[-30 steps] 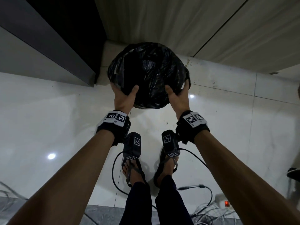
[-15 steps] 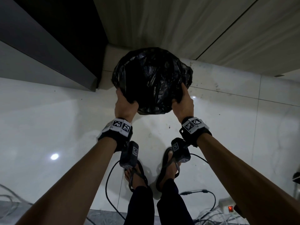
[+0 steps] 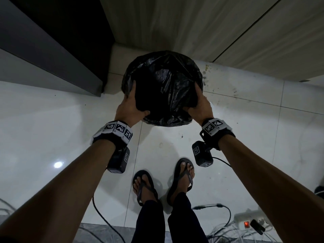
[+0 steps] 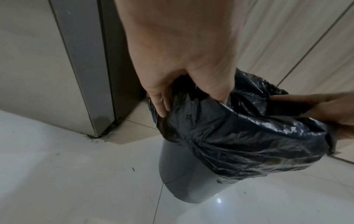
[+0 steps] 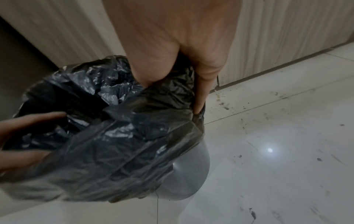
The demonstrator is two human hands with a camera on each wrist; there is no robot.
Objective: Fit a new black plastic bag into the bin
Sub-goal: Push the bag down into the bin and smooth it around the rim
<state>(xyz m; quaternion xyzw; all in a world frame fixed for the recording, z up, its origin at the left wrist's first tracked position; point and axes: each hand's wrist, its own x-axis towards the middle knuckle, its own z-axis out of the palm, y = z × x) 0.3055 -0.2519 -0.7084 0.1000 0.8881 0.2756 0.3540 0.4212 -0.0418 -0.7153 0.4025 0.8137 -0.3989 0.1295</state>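
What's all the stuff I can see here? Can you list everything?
black plastic bag: one, black, folded over the bin's rim
bin: one, grey, on the floor by the wall
floor: white glossy tiles
wall: beige panels behind the bin
cabinet: one, dark grey, at left
cables: several, black and white, near the feet
power strip: one, white, red switch lit
sandals: two, black
left hand: grips the bag
right hand: grips the bag

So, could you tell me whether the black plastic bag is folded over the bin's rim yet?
Yes: the black plastic bag drapes over the grey round bin, its upper wall covered; both hands grip it.
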